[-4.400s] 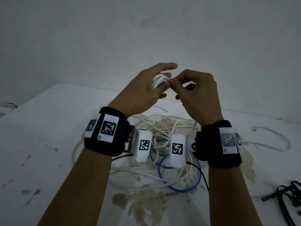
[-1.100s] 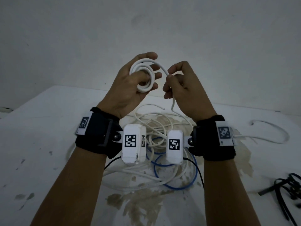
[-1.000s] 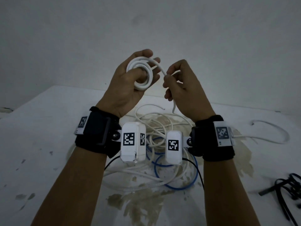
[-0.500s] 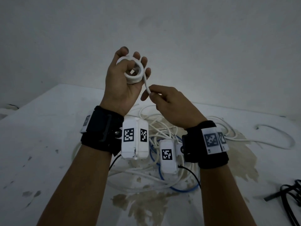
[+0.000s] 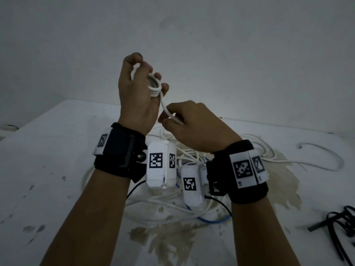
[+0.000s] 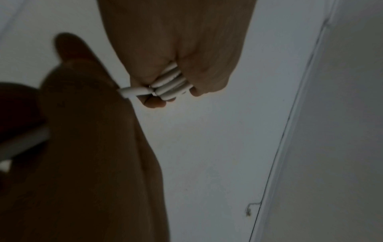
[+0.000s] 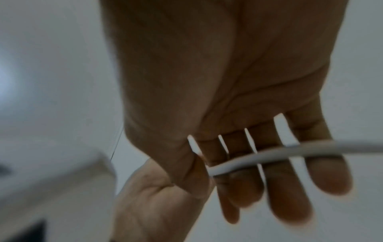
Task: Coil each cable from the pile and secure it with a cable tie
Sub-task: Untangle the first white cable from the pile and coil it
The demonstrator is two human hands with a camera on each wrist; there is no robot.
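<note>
My left hand (image 5: pixel 138 87) is raised above the table and grips a small white cable coil (image 5: pixel 154 87) of several turns between thumb and fingers; the left wrist view shows the stacked turns (image 6: pixel 172 83) edge-on in that grip. The coil's loose tail (image 5: pixel 170 112) runs down to my right hand (image 5: pixel 184 121), just below and to the right, which pinches it between thumb and forefinger. In the right wrist view the white cable (image 7: pixel 259 157) crosses the fingers (image 7: pixel 290 180), which are nearly straight. The cable pile (image 5: pixel 182 204) lies on the table under my wrists.
The pile holds tangled white cables and a blue cable (image 5: pixel 215 219). A loose white cable (image 5: pixel 326 156) loops to the right. Black cable ties (image 5: pixel 338 231) lie at the right edge. The white table (image 5: pixel 48 169) is stained; a wall stands behind it.
My left hand has turned the coil edge-on and kept it raised. My right hand dropped from beside the coil to below it, sliding down the tail.
</note>
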